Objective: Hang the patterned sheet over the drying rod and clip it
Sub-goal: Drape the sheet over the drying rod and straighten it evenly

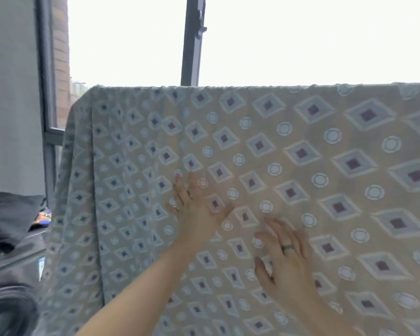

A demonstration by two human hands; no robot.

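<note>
Pressing on sheet (301, 154), likely smoothing it before clipping: left hand (197, 209) mid-sheet, right hand (289, 260) just below, both flat, fingers spread, gripping nothing. No clips visible.

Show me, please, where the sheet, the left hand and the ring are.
sheet (325, 166): head view, on its flat patterned front.
left hand (197, 209): head view, on the back of the hand.
ring (287, 248): head view, on the green band round the finger.

Nothing legible — the small pale label (41, 265) at left is too blurred to read.
</note>
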